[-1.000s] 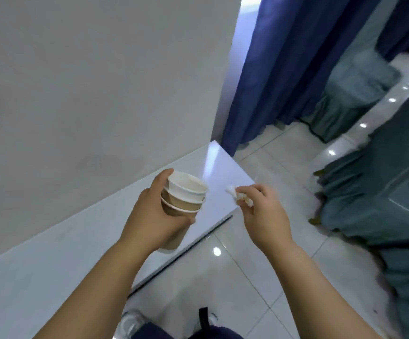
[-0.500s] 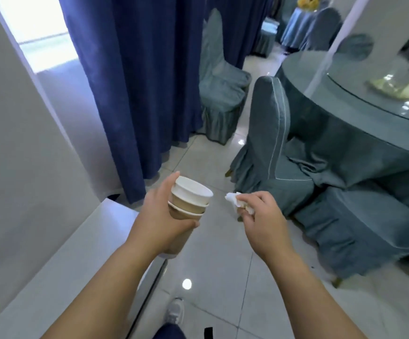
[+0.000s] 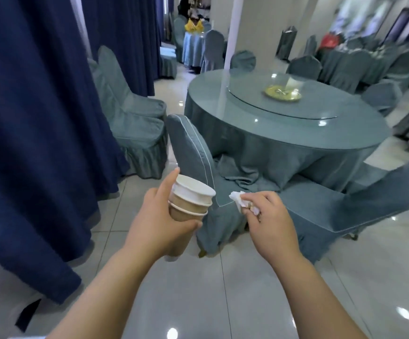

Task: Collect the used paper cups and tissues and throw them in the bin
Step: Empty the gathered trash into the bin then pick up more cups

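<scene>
Both hands were full: left hand (image 3: 159, 221) wrapped the nested paper cups (image 3: 191, 199), right hand (image 3: 271, 221) pinched a crumpled tissue (image 3: 238, 199) (no bin in view), so stack was best kept upright, grips firm.

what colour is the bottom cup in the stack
Light brown with a white rim; the stack of cups shows best in the head view.
</scene>
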Demonstrator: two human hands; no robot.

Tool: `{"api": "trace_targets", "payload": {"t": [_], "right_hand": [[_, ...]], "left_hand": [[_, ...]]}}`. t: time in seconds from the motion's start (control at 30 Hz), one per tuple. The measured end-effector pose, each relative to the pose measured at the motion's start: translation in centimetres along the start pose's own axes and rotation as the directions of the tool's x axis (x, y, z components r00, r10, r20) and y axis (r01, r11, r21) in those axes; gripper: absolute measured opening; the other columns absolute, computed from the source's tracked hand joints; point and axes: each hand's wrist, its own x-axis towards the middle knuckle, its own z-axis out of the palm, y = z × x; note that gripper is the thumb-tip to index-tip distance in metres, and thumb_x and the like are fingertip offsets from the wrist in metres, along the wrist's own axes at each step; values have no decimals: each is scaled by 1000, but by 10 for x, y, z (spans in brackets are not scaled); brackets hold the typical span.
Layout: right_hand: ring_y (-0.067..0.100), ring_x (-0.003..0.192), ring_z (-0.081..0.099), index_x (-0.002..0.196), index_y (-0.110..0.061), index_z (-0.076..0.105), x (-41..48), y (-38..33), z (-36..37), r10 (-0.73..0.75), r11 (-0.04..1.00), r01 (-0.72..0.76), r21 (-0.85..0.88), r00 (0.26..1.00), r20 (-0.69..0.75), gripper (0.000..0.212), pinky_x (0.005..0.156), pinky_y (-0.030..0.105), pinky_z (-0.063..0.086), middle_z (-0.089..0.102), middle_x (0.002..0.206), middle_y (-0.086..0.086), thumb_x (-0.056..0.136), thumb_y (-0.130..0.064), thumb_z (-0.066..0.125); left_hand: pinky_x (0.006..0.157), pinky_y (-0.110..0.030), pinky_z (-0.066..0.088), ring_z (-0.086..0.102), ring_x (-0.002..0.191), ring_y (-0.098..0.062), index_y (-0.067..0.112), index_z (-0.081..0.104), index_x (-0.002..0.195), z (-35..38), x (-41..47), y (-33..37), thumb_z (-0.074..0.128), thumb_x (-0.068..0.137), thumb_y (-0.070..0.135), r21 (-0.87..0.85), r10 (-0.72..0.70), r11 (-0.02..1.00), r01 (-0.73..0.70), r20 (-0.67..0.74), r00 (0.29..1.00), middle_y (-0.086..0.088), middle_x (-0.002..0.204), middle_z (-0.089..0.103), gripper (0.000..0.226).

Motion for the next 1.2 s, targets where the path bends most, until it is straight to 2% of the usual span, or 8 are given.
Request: {"api": "trace_targets", "payload": {"t": [0.07,0.17,0.3,0.5,0.63,0.93,1.1,1.2], "right_hand": [[8,89,51,114,-26,66,26,10,-7,17,1000,-17,4,1000,-15,27,73,25,43,47,106,-14,90,-14,59],[5,88,50,114,-26,66,71,24,-13,2,1000,-2,8,998,-62,27,74,27,46,48,105,-15,90,-13,59],[0,86,46,111,-29,66,132,36,-12,-49,999,50,18,997,-51,27,70,26,46,48,105,-16,90,-13,59],[0,89,45,111,-26,67,210,30,15,-116,991,117,68,993,-13,27,67,11,36,50,105,-13,89,-11,61],[5,94,50,112,-25,68,261,14,46,-131,983,129,132,991,3,29,72,3,36,53,106,-8,88,-10,62],[5,91,50,111,-32,67,367,-45,139,-113,985,116,126,993,-30,28,68,8,35,51,104,-13,90,-15,62],[7,93,52,111,-32,66,426,-70,185,-101,984,104,142,994,-30,28,70,17,38,53,105,-13,90,-15,63],[5,91,51,111,-33,66,460,-74,210,-76,987,78,140,997,-17,27,70,14,38,50,103,-18,90,-16,63]], "left_hand": [[99,-42,46,52,113,-7,66,14,135,6,27,9,80,51,48,-26,11,1000,-11,4,1000,14,133,47,108],[93,-33,43,48,105,-2,64,14,137,14,69,22,84,59,38,-23,41,999,-41,-18,999,13,129,43,108],[94,-33,42,48,107,-3,60,15,139,20,116,32,85,61,34,-30,55,998,-58,-80,995,12,128,43,108],[94,-31,41,45,104,8,62,15,138,-1,173,23,86,60,35,3,28,1000,-28,-166,986,17,129,44,109],[93,-32,42,47,113,-3,62,16,137,-31,217,5,86,61,36,8,16,1000,-14,-237,971,17,129,45,107],[88,-31,41,46,110,-6,57,20,138,-115,339,-54,84,63,36,74,35,997,-19,-230,973,16,133,42,100],[85,-29,39,43,106,-5,59,18,138,-155,410,-81,82,65,37,137,7,990,21,-197,980,14,129,41,100],[86,-29,39,42,107,-5,60,18,137,-167,456,-95,82,64,39,165,13,986,15,-166,986,15,123,40,100]]}}
